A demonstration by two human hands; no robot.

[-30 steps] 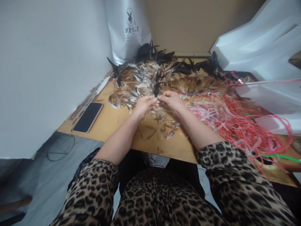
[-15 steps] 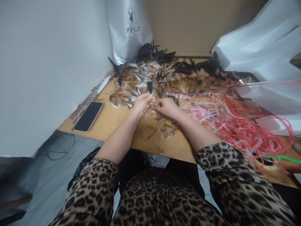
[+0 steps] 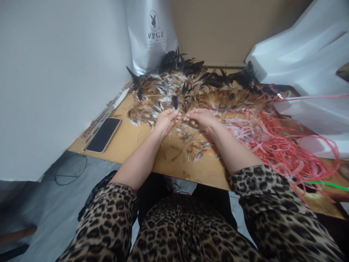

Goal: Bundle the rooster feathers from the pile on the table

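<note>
My left hand is pinched at the near edge of a feather pile. A dark feather stands up from its fingertips. Close by on the right, my right hand is also closed, thumb against finger. Whatever lies between those fingertips is too small to make out. The feathers are brown and white, with black ones along the back. Feather scraps litter the table below both hands.
A phone lies left on the wooden table. Tangled pink and red plastic strips cover the right side, with a green strip. A printed white bag stands behind; white sheeting hangs right. A wall borders the left.
My right hand has moved a little right and away from the left, its fingers now pointing more toward it. My left hand keeps nearly the same place with the dark feather.
</note>
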